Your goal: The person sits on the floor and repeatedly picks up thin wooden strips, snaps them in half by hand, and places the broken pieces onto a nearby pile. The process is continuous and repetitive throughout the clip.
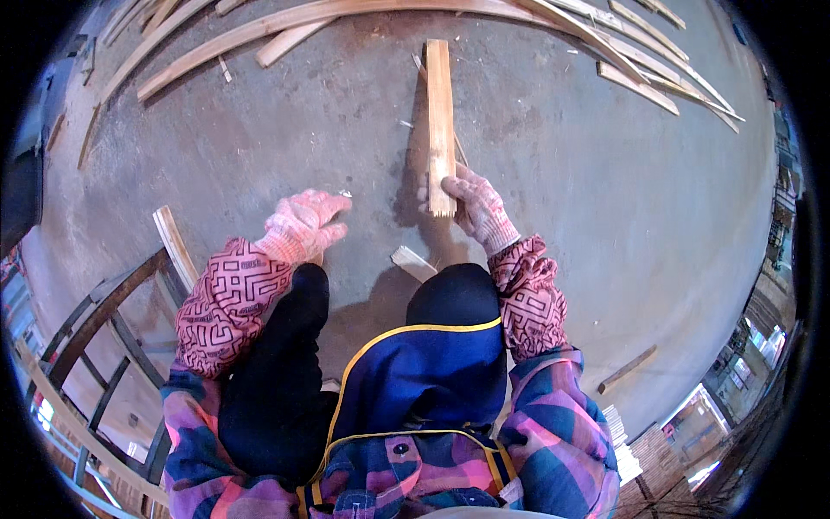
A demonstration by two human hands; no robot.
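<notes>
My right hand (474, 206), in a pale pink-white work glove, grips the near end of a light wooden board (440, 121). The thumb lies on top of the board, and the other fingers go out of sight beneath it. The board points away from me, and its near end looks jagged. To the left, my left hand (304, 225), gloved alike, hovers before my knee with thumb and fingers apart. A small pale chip (345, 194) shows beside its fingertips; whether they touch is unclear. A short splintered wood piece (412, 262) lies on the floor between my hands.
Several long wooden strips (303, 16) lie across the far floor (285, 138). A dark metal frame (108, 320) stands at the left, with a wooden piece (175, 246) upright by it. Another short stick (628, 369) lies at the right, near stacked wood (670, 458).
</notes>
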